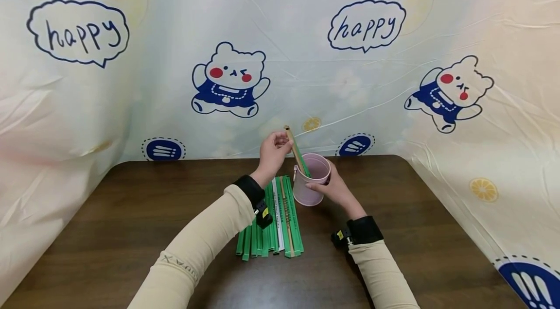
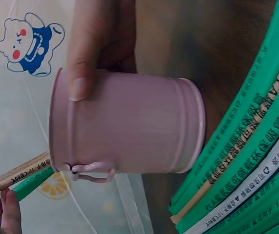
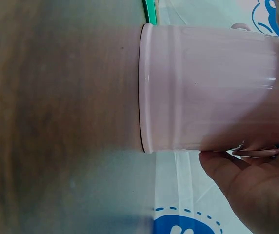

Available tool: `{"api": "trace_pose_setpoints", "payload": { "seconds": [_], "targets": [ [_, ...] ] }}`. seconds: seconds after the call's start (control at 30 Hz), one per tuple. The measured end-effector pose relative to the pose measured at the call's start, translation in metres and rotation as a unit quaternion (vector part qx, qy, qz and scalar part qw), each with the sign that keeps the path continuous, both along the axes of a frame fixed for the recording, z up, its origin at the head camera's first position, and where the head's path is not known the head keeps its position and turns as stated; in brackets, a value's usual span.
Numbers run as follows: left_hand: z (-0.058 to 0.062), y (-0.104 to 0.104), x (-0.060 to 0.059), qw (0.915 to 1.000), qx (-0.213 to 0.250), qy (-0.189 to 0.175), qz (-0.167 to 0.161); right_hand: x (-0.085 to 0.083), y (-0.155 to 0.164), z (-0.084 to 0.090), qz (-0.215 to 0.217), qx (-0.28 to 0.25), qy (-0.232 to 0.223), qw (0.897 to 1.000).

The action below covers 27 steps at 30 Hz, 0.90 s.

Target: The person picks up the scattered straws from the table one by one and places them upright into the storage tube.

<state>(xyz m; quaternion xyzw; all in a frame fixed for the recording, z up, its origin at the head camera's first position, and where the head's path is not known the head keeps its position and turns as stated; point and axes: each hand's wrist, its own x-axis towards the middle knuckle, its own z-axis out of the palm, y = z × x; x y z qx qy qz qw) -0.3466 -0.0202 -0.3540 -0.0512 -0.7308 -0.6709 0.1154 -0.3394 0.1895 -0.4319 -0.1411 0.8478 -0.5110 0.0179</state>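
Note:
A small pink metal bucket (image 1: 306, 196) stands upright on the table. My right hand (image 1: 338, 188) grips it from the right side, thumb near the rim in the head view. In the left wrist view, that thumb lies against the bucket's wall (image 2: 125, 124). Above the bucket's left edge, my left hand (image 1: 272, 154) pinches a brown-wrapped straw (image 1: 292, 145) together with a green-wrapped one (image 2: 33, 183). Both slant down, their lower ends inside the bucket. Several paper-wrapped straws (image 1: 299, 231), mostly green, one white, one brown, lie side by side under the left forearm, which partly hides them.
The dark brown wooden table (image 1: 144, 231) ends at a pale curtain (image 1: 297, 22) printed with bears and "happy" bubbles. A handle (image 2: 94, 170) hangs on the bucket's side. Each wrist wears a black band with a small camera (image 1: 264, 214).

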Motion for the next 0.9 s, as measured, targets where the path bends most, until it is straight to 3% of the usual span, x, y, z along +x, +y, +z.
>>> {"api": "trace_pose_setpoints", "payload": {
  "seconds": [0.4,0.67,0.9],
  "targets": [
    [-0.0020,0.0022,0.0035,0.9990,-0.029,-0.030,0.013,0.0009,0.0001,-0.0001,-0.001,0.005,0.004,1.000],
    [-0.0060,0.0059,0.0001,0.9982,-0.031,-0.051,0.007,0.0069,-0.0008,0.0021,0.003,-0.002,-0.003,1.000],
    [-0.0077,0.0029,0.0017,0.9972,-0.041,-0.061,-0.008,0.0005,0.0002,0.0000,0.005,-0.002,0.001,1.000]
  ]
}}
